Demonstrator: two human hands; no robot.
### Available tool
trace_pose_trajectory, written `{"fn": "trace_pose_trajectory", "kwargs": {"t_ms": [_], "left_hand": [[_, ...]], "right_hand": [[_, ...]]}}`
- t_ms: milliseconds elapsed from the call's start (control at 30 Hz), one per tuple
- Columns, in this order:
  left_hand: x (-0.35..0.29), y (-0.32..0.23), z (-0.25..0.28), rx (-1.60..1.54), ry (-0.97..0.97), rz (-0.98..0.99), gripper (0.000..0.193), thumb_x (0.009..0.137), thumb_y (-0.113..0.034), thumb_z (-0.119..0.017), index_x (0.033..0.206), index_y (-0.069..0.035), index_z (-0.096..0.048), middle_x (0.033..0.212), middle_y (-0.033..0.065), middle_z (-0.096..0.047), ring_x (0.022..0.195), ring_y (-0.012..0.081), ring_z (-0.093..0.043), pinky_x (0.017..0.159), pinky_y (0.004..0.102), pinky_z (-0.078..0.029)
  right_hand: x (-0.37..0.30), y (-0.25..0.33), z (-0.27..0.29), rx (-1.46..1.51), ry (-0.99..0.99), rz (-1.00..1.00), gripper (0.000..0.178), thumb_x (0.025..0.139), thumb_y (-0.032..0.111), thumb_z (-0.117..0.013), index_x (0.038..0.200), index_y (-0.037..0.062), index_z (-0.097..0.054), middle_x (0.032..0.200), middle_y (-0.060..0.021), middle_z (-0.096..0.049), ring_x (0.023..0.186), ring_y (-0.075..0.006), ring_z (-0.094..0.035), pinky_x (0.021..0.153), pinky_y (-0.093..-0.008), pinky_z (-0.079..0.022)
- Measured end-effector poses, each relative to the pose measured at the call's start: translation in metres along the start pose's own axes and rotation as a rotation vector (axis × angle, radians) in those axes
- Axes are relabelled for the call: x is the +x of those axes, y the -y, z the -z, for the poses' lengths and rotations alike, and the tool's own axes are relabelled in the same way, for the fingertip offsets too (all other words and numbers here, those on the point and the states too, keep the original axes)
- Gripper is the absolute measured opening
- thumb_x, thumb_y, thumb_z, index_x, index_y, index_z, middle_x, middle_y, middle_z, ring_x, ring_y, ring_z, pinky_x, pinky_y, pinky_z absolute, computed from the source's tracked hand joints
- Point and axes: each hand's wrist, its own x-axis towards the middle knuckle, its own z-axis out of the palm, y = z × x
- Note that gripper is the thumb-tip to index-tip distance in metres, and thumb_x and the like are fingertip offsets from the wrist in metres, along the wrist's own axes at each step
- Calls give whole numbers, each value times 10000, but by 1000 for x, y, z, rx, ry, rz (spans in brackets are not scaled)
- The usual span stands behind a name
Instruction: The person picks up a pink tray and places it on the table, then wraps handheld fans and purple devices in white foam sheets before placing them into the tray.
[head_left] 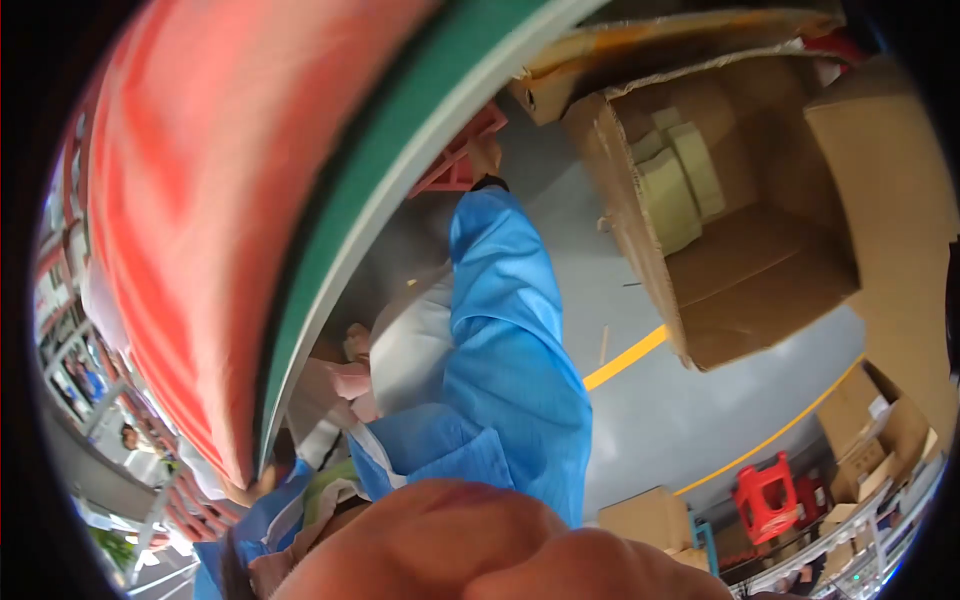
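Note:
My right arm, in a blue sleeve, reaches far down past the table edge [385, 185]. At its end my right hand [486, 156] is closed at the edge of a red slotted plastic object [455, 170] low by the floor. Whether this is a crate or a stool I cannot tell. My left hand [240, 490] shows only in part, beside the lower end of the red cloth [200, 250] on the green-edged table; its fingers are mostly hidden.
To the right stands a large open cardboard box [760, 280] with pale yellow-green pieces [680, 185] inside. Yellow lines [627, 358] mark the grey floor. Lower right are a red plastic stool [766, 498] and more cardboard boxes [880, 430].

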Motion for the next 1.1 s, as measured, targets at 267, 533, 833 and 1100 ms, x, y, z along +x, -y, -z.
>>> {"fn": "trace_pose_trajectory", "kwargs": {"t_ms": [267, 533, 833, 1100], "left_hand": [[65, 6, -15, 112, -33, -119, 640, 617, -186, -817, 1163, 37, -568, 1079, 221, -617, 951, 391, -617, 822, 396, -488], [93, 19, -37, 167, -129, -177, 634, 618, -186, -812, 1162, 34, -570, 1075, 221, -617, 947, 392, -616, 817, 398, -488], [114, 35, -39, 365, -236, -209, 627, 620, -186, -807, 1160, 30, -572, 1072, 221, -616, 942, 394, -614, 812, 400, -489], [77, 16, -24, 156, -44, -196, 621, 621, -186, -802, 1158, 27, -573, 1069, 221, -615, 938, 396, -613, 808, 401, -489]], "right_hand": [[8, 192, -5, 69, -56, 160, 301, 868, 299, -510, 1014, 78, -654, 929, -197, -675, 874, -298, -657, 768, -453, -512], [-25, 164, -193, -157, 107, 507, 326, 926, 301, -411, 1162, 252, -631, 977, -133, -694, 873, -344, -658, 767, -592, -476], [-126, 126, -251, -1084, 162, 176, 399, 952, 273, -377, 1219, 57, -580, 1194, -185, -615, 1144, -431, -530, 856, -634, -424], [-58, -9, -191, -297, 25, 198, 293, 906, 271, -441, 1084, 89, -584, 947, -146, -662, 898, -400, -624, 765, -505, -516]]}}
